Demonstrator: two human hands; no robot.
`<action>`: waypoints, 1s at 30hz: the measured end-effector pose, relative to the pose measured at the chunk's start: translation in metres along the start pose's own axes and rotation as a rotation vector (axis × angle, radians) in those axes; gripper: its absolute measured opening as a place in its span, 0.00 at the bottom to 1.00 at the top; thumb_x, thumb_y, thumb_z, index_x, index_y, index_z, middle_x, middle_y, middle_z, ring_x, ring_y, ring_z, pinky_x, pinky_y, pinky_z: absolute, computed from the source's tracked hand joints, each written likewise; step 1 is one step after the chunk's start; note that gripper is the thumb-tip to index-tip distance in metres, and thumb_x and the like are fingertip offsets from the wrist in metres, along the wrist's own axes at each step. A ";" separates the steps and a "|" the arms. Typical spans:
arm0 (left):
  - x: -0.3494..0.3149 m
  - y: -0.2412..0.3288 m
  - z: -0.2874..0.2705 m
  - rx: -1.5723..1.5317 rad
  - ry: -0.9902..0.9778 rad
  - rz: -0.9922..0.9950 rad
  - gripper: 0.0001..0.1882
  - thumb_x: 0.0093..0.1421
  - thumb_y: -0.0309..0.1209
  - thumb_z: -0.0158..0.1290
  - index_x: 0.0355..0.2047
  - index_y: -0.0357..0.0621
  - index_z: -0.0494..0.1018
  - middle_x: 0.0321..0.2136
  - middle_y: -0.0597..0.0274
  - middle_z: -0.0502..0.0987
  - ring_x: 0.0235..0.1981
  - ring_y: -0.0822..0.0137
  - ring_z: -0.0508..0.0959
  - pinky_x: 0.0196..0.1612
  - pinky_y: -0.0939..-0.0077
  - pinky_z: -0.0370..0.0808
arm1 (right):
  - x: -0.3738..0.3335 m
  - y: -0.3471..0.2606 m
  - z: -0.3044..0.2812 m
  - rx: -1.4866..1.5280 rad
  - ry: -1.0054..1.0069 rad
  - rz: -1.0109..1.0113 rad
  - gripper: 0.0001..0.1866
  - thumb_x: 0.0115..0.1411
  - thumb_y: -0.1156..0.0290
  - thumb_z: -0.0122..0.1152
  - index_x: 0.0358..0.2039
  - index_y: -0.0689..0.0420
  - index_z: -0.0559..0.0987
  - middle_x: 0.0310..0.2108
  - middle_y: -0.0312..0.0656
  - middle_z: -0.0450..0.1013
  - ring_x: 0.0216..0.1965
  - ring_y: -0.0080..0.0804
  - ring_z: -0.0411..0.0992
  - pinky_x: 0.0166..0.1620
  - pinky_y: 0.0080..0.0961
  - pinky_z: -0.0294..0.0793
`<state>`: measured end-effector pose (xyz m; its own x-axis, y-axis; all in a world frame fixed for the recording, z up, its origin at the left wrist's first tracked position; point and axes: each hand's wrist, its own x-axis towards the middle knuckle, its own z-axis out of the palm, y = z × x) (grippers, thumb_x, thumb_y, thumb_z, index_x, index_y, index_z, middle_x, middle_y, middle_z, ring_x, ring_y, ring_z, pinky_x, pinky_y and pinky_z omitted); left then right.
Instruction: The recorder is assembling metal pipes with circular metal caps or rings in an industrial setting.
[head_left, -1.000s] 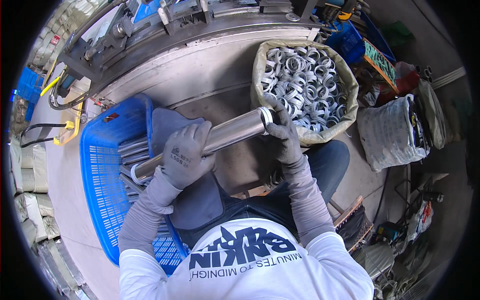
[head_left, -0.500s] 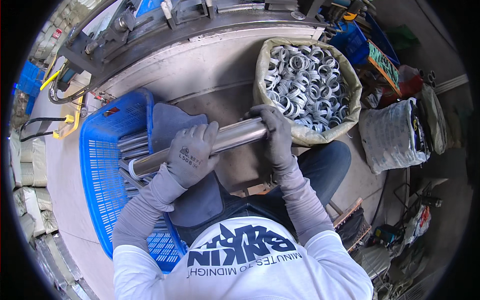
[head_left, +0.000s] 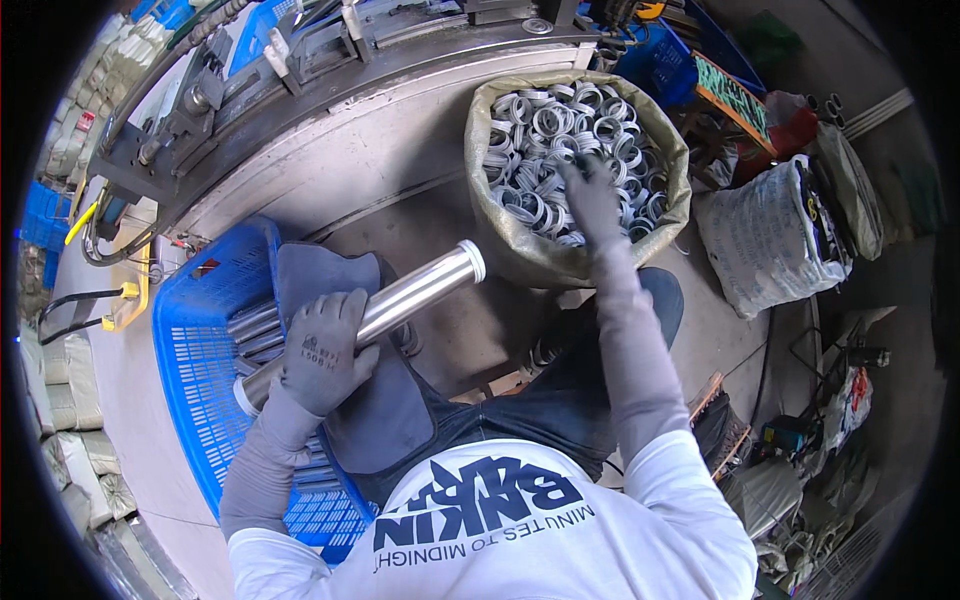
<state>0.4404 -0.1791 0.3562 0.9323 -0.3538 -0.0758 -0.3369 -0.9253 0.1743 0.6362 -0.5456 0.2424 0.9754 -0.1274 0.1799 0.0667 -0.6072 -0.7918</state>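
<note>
A shiny metal tube (head_left: 415, 294) lies slantwise across my lap, its right end raised. My left hand (head_left: 327, 352), in a grey glove, is wrapped round it. A pale ring (head_left: 475, 261) sits on the tube's far right end, and another pale rim (head_left: 243, 397) shows at its lower left end. My right hand (head_left: 594, 200), also gloved, is over the woven sack (head_left: 483, 215), its fingers stretched out among the loose pale rings (head_left: 548, 122). No ring can be made out in its fingers.
Left of my lap stands a blue plastic basket (head_left: 187, 400) holding several metal tubes (head_left: 255, 330). A dark grey pad (head_left: 385, 430) covers my left thigh. Ahead runs a metal machine bench (head_left: 400, 62). A filled white sack (head_left: 765, 235) stands at the right.
My right hand has let go of the tube and moved up and right to the rings. A ring now shows on the tube's right end, where the hand was. My left hand has shifted down and left.
</note>
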 end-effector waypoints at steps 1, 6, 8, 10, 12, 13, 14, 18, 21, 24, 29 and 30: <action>-0.001 0.000 0.002 -0.001 -0.002 0.013 0.38 0.48 0.36 0.66 0.59 0.37 0.68 0.49 0.45 0.77 0.51 0.45 0.77 0.55 0.51 0.72 | 0.024 0.026 -0.006 -0.259 0.106 0.151 0.22 0.66 0.59 0.59 0.57 0.56 0.80 0.56 0.58 0.76 0.59 0.58 0.74 0.63 0.43 0.73; 0.008 -0.005 0.009 -0.067 0.143 0.074 0.33 0.50 0.37 0.64 0.56 0.39 0.70 0.46 0.49 0.77 0.49 0.48 0.77 0.53 0.51 0.73 | 0.052 0.057 0.004 -0.683 -0.061 0.235 0.24 0.63 0.56 0.63 0.54 0.56 0.83 0.55 0.59 0.77 0.55 0.55 0.77 0.61 0.45 0.75; 0.011 -0.003 0.007 -0.072 0.147 0.084 0.34 0.50 0.37 0.65 0.56 0.39 0.70 0.45 0.49 0.77 0.48 0.47 0.77 0.53 0.51 0.73 | 0.050 0.063 0.005 -0.671 -0.121 0.190 0.22 0.62 0.55 0.63 0.52 0.54 0.84 0.53 0.59 0.77 0.54 0.55 0.77 0.60 0.45 0.75; 0.015 -0.005 0.003 -0.073 0.151 0.094 0.34 0.50 0.38 0.65 0.56 0.38 0.70 0.45 0.48 0.77 0.48 0.47 0.78 0.53 0.52 0.73 | 0.044 0.077 0.005 -0.634 -0.156 0.050 0.19 0.59 0.56 0.65 0.46 0.53 0.86 0.50 0.58 0.78 0.53 0.57 0.77 0.57 0.46 0.77; 0.005 -0.016 -0.004 -0.152 0.119 0.081 0.33 0.50 0.38 0.64 0.55 0.38 0.72 0.43 0.46 0.78 0.46 0.46 0.78 0.51 0.52 0.73 | 0.028 0.037 0.000 -0.571 -0.198 0.099 0.16 0.61 0.59 0.65 0.44 0.56 0.85 0.46 0.58 0.78 0.50 0.58 0.77 0.55 0.48 0.76; 0.011 -0.018 -0.009 -0.142 0.127 0.066 0.33 0.50 0.38 0.64 0.55 0.38 0.72 0.43 0.46 0.78 0.46 0.46 0.78 0.51 0.52 0.73 | 0.020 0.050 -0.013 -0.631 -0.161 -0.080 0.15 0.63 0.61 0.63 0.42 0.59 0.84 0.44 0.59 0.79 0.48 0.59 0.77 0.54 0.50 0.75; 0.018 -0.022 -0.016 -0.156 0.151 0.107 0.33 0.50 0.38 0.64 0.56 0.37 0.72 0.42 0.46 0.78 0.44 0.45 0.78 0.50 0.52 0.74 | 0.005 0.037 -0.022 -0.540 -0.129 -0.139 0.16 0.64 0.61 0.61 0.40 0.62 0.84 0.42 0.60 0.79 0.46 0.59 0.77 0.52 0.51 0.74; 0.078 -0.049 -0.057 0.144 0.208 0.068 0.38 0.51 0.36 0.64 0.64 0.41 0.70 0.52 0.42 0.76 0.53 0.42 0.76 0.58 0.51 0.71 | -0.025 0.004 -0.048 -0.080 -0.252 0.134 0.18 0.58 0.63 0.73 0.28 0.67 0.79 0.32 0.49 0.75 0.33 0.36 0.71 0.38 0.36 0.69; 0.166 -0.092 -0.090 0.333 0.637 0.113 0.36 0.55 0.35 0.63 0.65 0.45 0.69 0.53 0.47 0.77 0.55 0.45 0.76 0.59 0.50 0.70 | -0.034 -0.004 -0.032 0.047 -0.065 -0.110 0.15 0.60 0.68 0.73 0.27 0.67 0.78 0.30 0.44 0.74 0.33 0.33 0.70 0.37 0.34 0.68; 0.249 -0.129 -0.124 0.454 0.705 -0.036 0.35 0.57 0.36 0.64 0.66 0.49 0.69 0.55 0.51 0.78 0.57 0.48 0.76 0.61 0.50 0.70 | -0.027 -0.007 -0.026 0.113 0.061 -0.207 0.12 0.60 0.72 0.73 0.29 0.67 0.79 0.37 0.44 0.74 0.39 0.34 0.72 0.43 0.30 0.70; 0.331 -0.176 -0.136 0.541 0.659 -0.197 0.34 0.60 0.36 0.63 0.66 0.53 0.68 0.58 0.53 0.77 0.60 0.50 0.75 0.64 0.52 0.69 | -0.018 -0.012 -0.033 0.323 0.127 -0.146 0.10 0.61 0.75 0.72 0.29 0.66 0.79 0.45 0.43 0.73 0.50 0.32 0.69 0.53 0.27 0.66; 0.342 -0.180 -0.135 0.539 0.597 -0.244 0.33 0.61 0.36 0.62 0.67 0.53 0.67 0.59 0.53 0.76 0.62 0.51 0.75 0.65 0.52 0.69 | -0.017 -0.010 -0.033 0.322 0.128 -0.148 0.10 0.61 0.75 0.72 0.29 0.66 0.79 0.45 0.43 0.73 0.50 0.32 0.69 0.53 0.27 0.66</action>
<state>0.8373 -0.1153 0.4315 0.8492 -0.1434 0.5082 0.0077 -0.9589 -0.2836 0.6118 -0.5634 0.2671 0.9174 -0.1664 0.3615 0.2875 -0.3511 -0.8911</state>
